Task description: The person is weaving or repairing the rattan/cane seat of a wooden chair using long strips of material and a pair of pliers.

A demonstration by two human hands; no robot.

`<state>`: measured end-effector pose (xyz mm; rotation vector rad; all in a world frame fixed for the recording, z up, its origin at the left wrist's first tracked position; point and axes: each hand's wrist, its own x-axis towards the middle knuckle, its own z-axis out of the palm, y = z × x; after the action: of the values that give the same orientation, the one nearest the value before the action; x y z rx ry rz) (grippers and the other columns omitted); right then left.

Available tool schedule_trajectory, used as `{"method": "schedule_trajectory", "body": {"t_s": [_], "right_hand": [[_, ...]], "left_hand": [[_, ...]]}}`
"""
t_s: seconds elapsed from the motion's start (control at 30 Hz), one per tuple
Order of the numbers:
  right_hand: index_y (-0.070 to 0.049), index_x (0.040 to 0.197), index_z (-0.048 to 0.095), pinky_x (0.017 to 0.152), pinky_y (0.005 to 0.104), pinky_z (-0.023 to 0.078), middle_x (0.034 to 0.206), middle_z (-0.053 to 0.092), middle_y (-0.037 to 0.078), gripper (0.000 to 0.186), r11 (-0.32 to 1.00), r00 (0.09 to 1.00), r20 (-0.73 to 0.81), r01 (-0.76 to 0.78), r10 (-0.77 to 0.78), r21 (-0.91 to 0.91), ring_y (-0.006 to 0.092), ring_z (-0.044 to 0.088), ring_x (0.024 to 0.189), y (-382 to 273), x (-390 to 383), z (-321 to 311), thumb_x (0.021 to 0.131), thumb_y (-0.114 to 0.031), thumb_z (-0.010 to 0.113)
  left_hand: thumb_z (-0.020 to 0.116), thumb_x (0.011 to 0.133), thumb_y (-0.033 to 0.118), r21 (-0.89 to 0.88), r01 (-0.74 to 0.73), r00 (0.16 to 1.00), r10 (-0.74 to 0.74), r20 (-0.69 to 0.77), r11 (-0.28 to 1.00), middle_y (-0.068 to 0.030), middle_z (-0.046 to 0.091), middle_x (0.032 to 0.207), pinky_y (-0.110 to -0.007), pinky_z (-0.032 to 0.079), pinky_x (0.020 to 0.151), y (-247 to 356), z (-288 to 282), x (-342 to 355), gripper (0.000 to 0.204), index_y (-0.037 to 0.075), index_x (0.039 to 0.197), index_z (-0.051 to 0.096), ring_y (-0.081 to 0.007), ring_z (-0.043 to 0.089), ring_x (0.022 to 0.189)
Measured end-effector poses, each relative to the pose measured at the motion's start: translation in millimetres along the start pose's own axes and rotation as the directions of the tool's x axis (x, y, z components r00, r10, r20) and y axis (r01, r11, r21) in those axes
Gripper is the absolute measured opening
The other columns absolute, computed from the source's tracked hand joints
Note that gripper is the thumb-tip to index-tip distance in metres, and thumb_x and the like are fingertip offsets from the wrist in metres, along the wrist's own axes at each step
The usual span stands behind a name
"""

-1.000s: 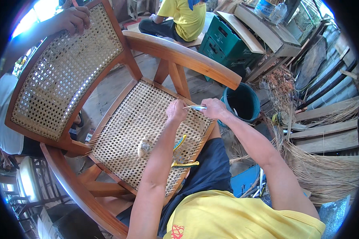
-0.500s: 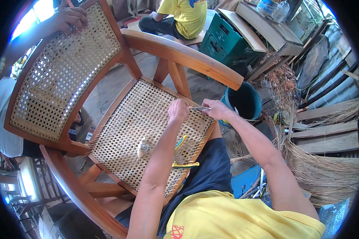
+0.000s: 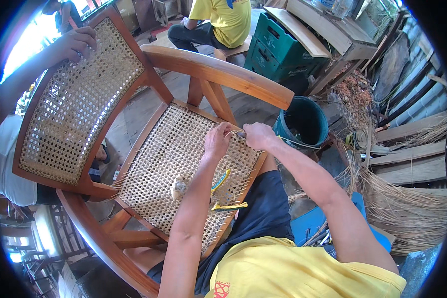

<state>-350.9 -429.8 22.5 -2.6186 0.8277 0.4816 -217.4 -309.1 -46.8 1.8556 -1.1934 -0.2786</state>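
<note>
A wooden armchair with a woven cane seat (image 3: 149, 164) lies across my lap. Over the seat's right part, my left hand (image 3: 217, 141) pinches a thin pale cane strand (image 3: 232, 132). My right hand (image 3: 259, 135) is closed beside it, gripping a small grey metal tool (image 3: 241, 134) whose far end is hidden in the fist. Yellow-and-blue handled pliers (image 3: 229, 206) rest on the seat, their jaws hidden by my left forearm. A pale lump of material (image 3: 179, 188) sits near them. Loose cane ends stick out along the seat's near edge.
Another person's hand (image 3: 79, 43) rests on top of the cane backrest (image 3: 79, 109). A dark green bucket (image 3: 305, 121) stands beyond my right hand, with green crates (image 3: 270, 47) behind. Cane bundles (image 3: 402, 208) and a blue tray of tools (image 3: 355, 208) lie right. A person in yellow (image 3: 228, 22) sits further back.
My hands have drawn slightly closer together, and the right hand has turned and closed more into a fist. The strand now bends between them. The view has shifted a little.
</note>
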Motion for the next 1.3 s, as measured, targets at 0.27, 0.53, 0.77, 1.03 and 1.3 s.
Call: {"method": "schedule_trajectory", "body": {"t_s": [0.27,0.53,0.77,1.03,1.3], "right_hand": [[-0.005,0.110,0.056,0.083,0.0508,0.053,0.099,0.070,0.023,0.026,0.940,0.918,-0.338,-0.090,0.206,0.328,0.0423,0.067,0.096,13,-10,33,0.087,-0.016,0.062],[-0.009,0.095,0.063,0.078,0.0486,0.054,0.089,0.071,0.017,0.014,0.953,0.845,-0.485,0.295,-0.223,0.076,0.0374,0.068,0.089,33,19,44,0.082,-0.013,0.063],[-0.007,0.089,0.064,0.074,0.0488,0.052,0.085,0.069,0.018,0.010,0.918,0.825,-0.537,0.335,-0.178,0.211,0.0377,0.068,0.086,31,14,52,0.080,-0.008,0.061],[-0.004,0.087,0.074,0.072,0.0419,0.051,0.083,0.071,0.020,0.017,0.770,0.981,-0.187,0.080,0.052,0.633,0.0334,0.069,0.080,32,48,31,0.081,-0.020,0.072],[0.006,0.098,0.073,0.081,0.0409,0.054,0.100,0.071,0.025,0.031,0.898,0.991,-0.044,-0.094,0.125,0.429,0.0357,0.071,0.095,12,62,21,0.076,-0.016,0.069]], "left_hand": [[0.069,0.083,0.009,0.064,-0.011,0.999,0.009,0.033,0.998,-0.0099,0.072,0.089,-0.045,0.050,0.085,-4,3,6,0.033,0.009,0.115,0.060,-0.0341,0.066,0.091],[0.073,0.079,0.004,0.113,0.063,0.996,-0.070,0.063,0.992,-0.0128,0.074,0.095,-0.039,0.054,0.083,-1,2,8,0.037,0.006,0.115,0.063,-0.0292,0.072,0.092],[0.071,0.081,0.003,0.119,0.053,0.995,-0.063,0.075,0.991,-0.0121,0.074,0.095,-0.041,0.054,0.081,9,5,6,0.037,0.007,0.117,0.062,-0.0296,0.071,0.092],[0.067,0.084,0.006,0.192,0.026,0.998,-0.037,0.054,0.981,-0.0116,0.074,0.091,-0.044,0.054,0.080,1,8,6,0.033,0.009,0.116,0.060,-0.0316,0.070,0.088],[0.065,0.086,0.009,0.235,0.012,0.995,-0.036,0.095,0.972,-0.0127,0.073,0.089,-0.045,0.053,0.080,5,6,9,0.033,0.010,0.118,0.059,-0.0334,0.069,0.087]]}}
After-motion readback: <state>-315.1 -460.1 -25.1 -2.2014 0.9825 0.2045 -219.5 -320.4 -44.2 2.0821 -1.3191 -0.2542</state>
